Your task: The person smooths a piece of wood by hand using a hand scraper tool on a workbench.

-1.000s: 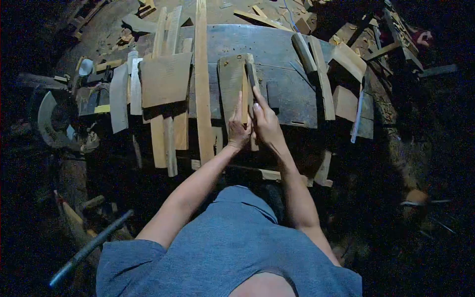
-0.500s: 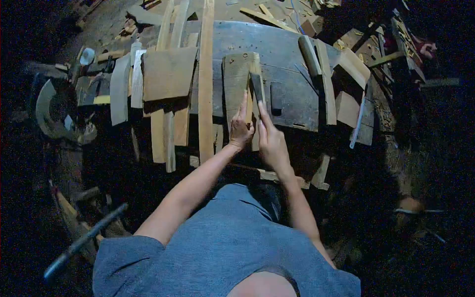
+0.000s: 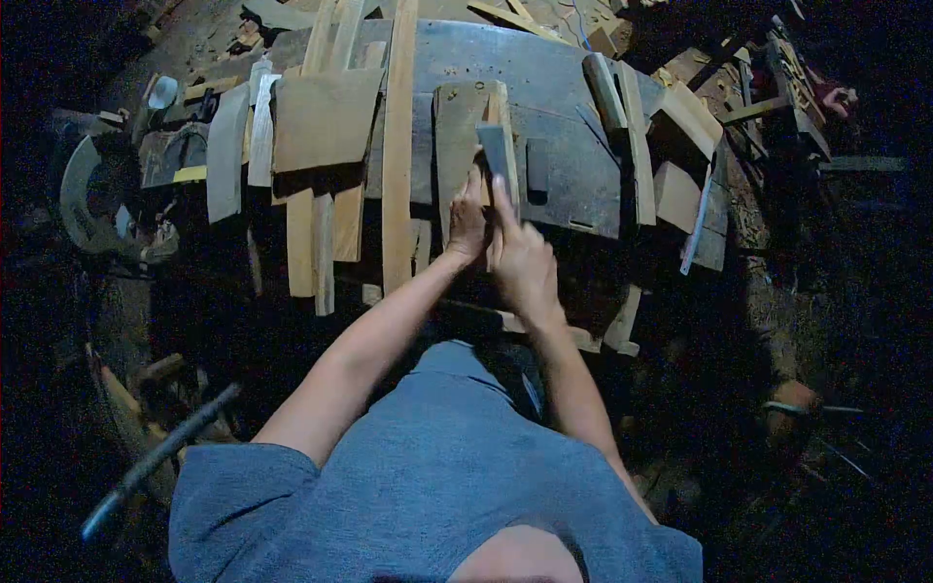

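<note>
A flat grey metal blade, broad like a chisel [image 3: 494, 149], is held in my right hand [image 3: 525, 264]. My fingers are closed around its lower end, with one finger stretched along it. The blade points away from me, over a thick wooden board [image 3: 459, 126] on the bench. Close on its left, my left hand [image 3: 467, 222] is closed around a narrow strip of pale wood, mostly hidden by my fingers and the blade. A dark rectangular block [image 3: 537, 166] lies to the right of the board.
On the workbench [image 3: 573, 189], long wooden strips [image 3: 399, 146] and a wide plank [image 3: 326, 117] lie at left. Wood blocks [image 3: 680, 204] and a thin pale blade-like strip [image 3: 697, 228] are at right. A metal bar [image 3: 160, 462] stands out at lower left. Wood scraps litter the floor.
My right hand has turned and the blade now shows its flat face, its tip slightly left and nearer me. My left hand stays beside it. The whole view has shifted slightly.
</note>
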Available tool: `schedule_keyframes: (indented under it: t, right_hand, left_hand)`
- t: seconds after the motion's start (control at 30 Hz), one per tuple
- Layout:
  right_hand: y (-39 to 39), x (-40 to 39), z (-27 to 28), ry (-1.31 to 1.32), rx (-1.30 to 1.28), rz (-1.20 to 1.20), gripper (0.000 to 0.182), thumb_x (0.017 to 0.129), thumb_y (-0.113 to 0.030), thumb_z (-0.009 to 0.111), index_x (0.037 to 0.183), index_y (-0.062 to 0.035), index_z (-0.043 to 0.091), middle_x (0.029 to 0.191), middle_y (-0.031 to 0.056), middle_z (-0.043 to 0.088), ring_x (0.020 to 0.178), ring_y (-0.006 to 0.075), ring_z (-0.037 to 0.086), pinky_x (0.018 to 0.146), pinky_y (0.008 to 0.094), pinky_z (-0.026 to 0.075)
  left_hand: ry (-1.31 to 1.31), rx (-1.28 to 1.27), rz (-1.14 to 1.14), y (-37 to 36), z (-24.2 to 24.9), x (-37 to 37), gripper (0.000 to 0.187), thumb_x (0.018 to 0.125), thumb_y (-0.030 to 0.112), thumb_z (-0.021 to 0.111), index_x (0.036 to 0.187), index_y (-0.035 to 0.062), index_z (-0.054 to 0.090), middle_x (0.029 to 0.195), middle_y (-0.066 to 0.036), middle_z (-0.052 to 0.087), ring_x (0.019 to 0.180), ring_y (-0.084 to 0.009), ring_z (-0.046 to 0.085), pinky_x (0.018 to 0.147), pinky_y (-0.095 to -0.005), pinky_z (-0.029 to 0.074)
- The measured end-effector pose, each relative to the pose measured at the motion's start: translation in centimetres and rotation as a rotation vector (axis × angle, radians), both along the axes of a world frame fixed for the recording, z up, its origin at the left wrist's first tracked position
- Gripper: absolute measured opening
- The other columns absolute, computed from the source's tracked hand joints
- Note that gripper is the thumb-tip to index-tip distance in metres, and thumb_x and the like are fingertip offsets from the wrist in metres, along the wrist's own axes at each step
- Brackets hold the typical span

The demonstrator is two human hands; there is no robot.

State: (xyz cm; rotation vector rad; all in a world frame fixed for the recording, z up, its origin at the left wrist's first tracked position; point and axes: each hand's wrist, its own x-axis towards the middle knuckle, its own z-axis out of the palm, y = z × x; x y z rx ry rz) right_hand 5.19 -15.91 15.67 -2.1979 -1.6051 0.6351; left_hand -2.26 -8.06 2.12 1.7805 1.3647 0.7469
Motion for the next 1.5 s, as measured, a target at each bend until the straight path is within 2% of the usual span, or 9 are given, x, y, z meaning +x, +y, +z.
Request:
schedule_keyframes:
  t: [0.03, 0.4, 0.77, 1.0, 1.07, 1.13, 1.2, 1.33, 1.5]
  right_hand:
    - [2.1, 0.5, -0.4, 0.002, 0.001, -0.011, 0.056, 0.094, -0.022, 0.048, 0.147, -0.0303, 0.031, 0.075, 0.0289, 0.061, 0.070, 0.0465, 0.063, 0.062, 0.0540, 0.051]
    - [0.0, 0.1, -0.1, -0.022, -0.001, 0.028, 0.058, 0.092, -0.019, 0.050, 0.147, -0.0263, 0.031, 0.077, 0.0303, 0.061, 0.070, 0.0459, 0.063, 0.062, 0.0534, 0.051]
    - [-0.5, -0.5, 0.9, -0.119, -0.155, 0.035, 0.056, 0.094, -0.024, 0.047, 0.147, -0.0295, 0.029, 0.076, 0.0294, 0.062, 0.069, 0.0448, 0.063, 0.064, 0.0518, 0.052]
    - [9.4, 3.5, -1.9, -0.046, 0.028, -0.020, 0.050, 0.096, -0.022, 0.043, 0.146, -0.0249, 0.035, 0.076, 0.0233, 0.063, 0.065, 0.0362, 0.065, 0.066, 0.0474, 0.052]
    - [9.5, 5.6, -4.6, 0.481, 0.119, -0.008, 0.049, 0.098, -0.029, 0.040, 0.144, -0.0160, 0.037, 0.107, 0.0302, 0.062, 0.089, 0.0418, 0.066, 0.076, 0.0492, 0.053]
    - [7.6, 6.2, -6.5, 0.586, 0.211, 0.034, 0.050, 0.098, -0.030, 0.039, 0.143, -0.0077, 0.037, 0.117, 0.0263, 0.061, 0.087, 0.0332, 0.068, 0.077, 0.0410, 0.052]
    - [4.4, 4.9, -3.1, 0.938, -0.027, -0.222, 0.052, 0.098, -0.029, 0.039, 0.144, -0.0054, 0.035, 0.115, 0.0223, 0.063, 0.077, 0.0274, 0.065, 0.074, 0.0377, 0.051]
    - [1.6, 2.8, -3.5, 0.511, 0.221, -0.061, 0.048, 0.100, -0.025, 0.040, 0.147, -0.0166, 0.033, 0.096, 0.0152, 0.067, 0.072, 0.0222, 0.063, 0.069, 0.0352, 0.051]
    - [0.2, -0.7, -1.0, 0.274, 0.081, 0.002, 0.047, 0.099, -0.028, 0.042, 0.145, -0.0254, 0.035, 0.105, 0.0301, 0.061, 0.089, 0.0461, 0.061, 0.074, 0.0490, 0.049]
  left_hand:
    - [-0.028, 0.326, 0.036, -0.9, -0.9, 0.2, 0.060, 0.088, 0.011, 0.055, 0.142, -0.0022, 0.033, 0.117, -0.031, 0.056, 0.103, -0.0461, 0.057, 0.084, -0.0477, 0.048]
    - [0.029, 0.027, 0.015, 0.0, 1.2, 0.5, 0.065, 0.087, 0.015, 0.057, 0.143, -0.0028, 0.030, 0.105, -0.031, 0.060, 0.089, -0.0450, 0.060, 0.076, -0.0472, 0.050]
    - [-0.033, 0.307, 0.055, 0.0, -3.8, 0.3, 0.065, 0.087, 0.011, 0.053, 0.145, -0.0015, 0.028, 0.117, -0.031, 0.056, 0.095, -0.0466, 0.058, 0.080, -0.0484, 0.049]
    - [-0.070, 0.340, 0.052, -0.8, 2.3, 0.1, 0.072, 0.080, 0.007, 0.054, 0.147, 0.0041, 0.028, 0.110, -0.031, 0.059, 0.093, -0.0479, 0.057, 0.079, -0.0499, 0.048]
    - [-0.040, 0.285, 0.037, 0.0, 2.3, 0.1, 0.070, 0.081, 0.006, 0.053, 0.146, 0.0029, 0.029, 0.112, -0.031, 0.058, 0.096, -0.0469, 0.058, 0.081, -0.0483, 0.048]
    - [-0.404, -0.120, 0.053, 0.1, 2.7, -0.2, 0.062, 0.083, 0.006, 0.053, 0.142, 0.0005, 0.035, 0.114, -0.029, 0.059, 0.098, -0.0422, 0.061, 0.084, -0.0438, 0.049]
    - [-0.503, 0.087, 0.105, 1.0, 0.4, -0.7, 0.043, 0.086, 0.010, 0.057, 0.128, 0.0002, 0.051, 0.101, -0.016, 0.068, 0.091, -0.0247, 0.066, 0.080, -0.0341, 0.051]
    - [-0.511, -0.080, 0.115, 2.0, 0.4, -2.1, 0.039, 0.085, 0.009, 0.059, 0.122, -0.0020, 0.055, 0.095, -0.011, 0.067, 0.085, -0.0169, 0.063, 0.077, -0.0311, 0.050]
    - [-0.482, 0.060, 0.070, 2.0, 0.7, -2.5, 0.040, 0.078, 0.004, 0.055, 0.117, -0.0026, 0.057, 0.089, -0.012, 0.067, 0.078, -0.0177, 0.063, 0.071, -0.0308, 0.051]
